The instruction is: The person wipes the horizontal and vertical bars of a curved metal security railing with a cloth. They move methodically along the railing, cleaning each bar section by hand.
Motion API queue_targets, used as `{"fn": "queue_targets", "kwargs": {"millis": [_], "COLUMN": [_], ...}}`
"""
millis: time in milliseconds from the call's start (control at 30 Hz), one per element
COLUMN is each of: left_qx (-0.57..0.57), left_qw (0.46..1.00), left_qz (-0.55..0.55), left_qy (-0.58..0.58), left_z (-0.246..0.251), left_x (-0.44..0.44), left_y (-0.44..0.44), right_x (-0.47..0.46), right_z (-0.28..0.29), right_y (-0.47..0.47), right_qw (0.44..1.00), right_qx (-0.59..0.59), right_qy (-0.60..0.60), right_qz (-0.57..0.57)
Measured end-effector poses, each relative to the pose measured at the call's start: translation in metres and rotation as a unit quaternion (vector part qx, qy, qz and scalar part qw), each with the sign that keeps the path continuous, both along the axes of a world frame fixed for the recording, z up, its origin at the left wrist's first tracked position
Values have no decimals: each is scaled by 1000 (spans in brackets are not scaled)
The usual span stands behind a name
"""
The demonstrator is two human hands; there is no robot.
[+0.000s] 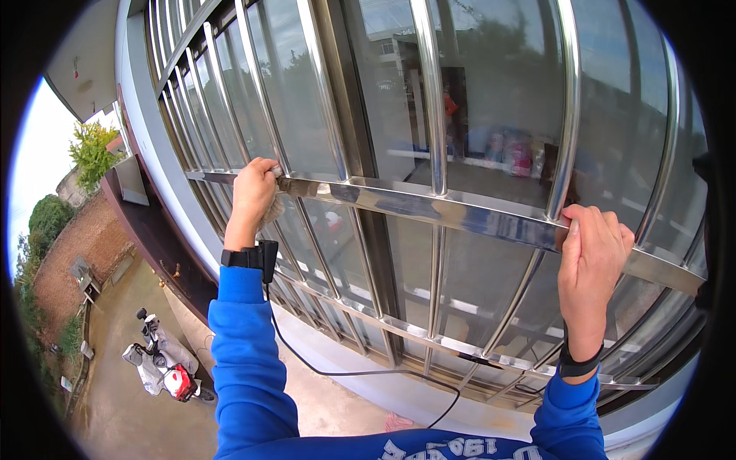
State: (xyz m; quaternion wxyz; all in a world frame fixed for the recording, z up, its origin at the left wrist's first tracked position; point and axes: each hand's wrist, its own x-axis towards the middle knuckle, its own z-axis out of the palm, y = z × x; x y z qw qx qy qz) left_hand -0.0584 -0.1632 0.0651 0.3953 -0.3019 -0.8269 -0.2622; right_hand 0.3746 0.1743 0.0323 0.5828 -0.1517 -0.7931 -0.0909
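Observation:
A stainless steel window grille stands before me, its flat horizontal rail (391,198) crossing between my hands. My left hand (253,187) is closed over a greyish cloth (272,211), pressed against the rail toward its left end. Part of that cloth hangs below the rail, and the rest is hidden by my fingers. Farther right, my right hand (595,253) grips the same rail beside the foot of an upright bar (566,115), thumb in front and fingers over the top. Behind the bars is dark, reflecting window glass (494,86).
A lower rail (414,333) runs beneath the first. A black cable (345,374) loops from my left wrist strap. Pinkish fabric (398,422) lies low by the wall. At left are an open dark brown door (155,230), a parked scooter (172,362) and a brick wall (86,241).

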Motion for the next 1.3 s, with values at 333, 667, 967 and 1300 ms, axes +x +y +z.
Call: {"fn": "queue_targets", "kwargs": {"millis": [333, 667, 967, 1300], "left_qx": [-3, 274, 1, 110], "left_qw": [989, 940, 979, 970], "left_qz": [94, 165, 194, 195], "left_qy": [116, 119, -68, 98], "left_z": [-24, 9, -3, -67], "left_x": [2, -108, -186, -122], "left_y": [-14, -64, -95, -46], "right_x": [-6, -7, -9, -12], "right_z": [0, 1, 0, -3], "right_y": [-1, 0, 0, 2], "right_qw": [999, 999, 999, 999], "right_qx": [31, 29, 28, 41], "right_qy": [6, -10, -28, 0], "right_qz": [-1, -23, -36, -36]}}
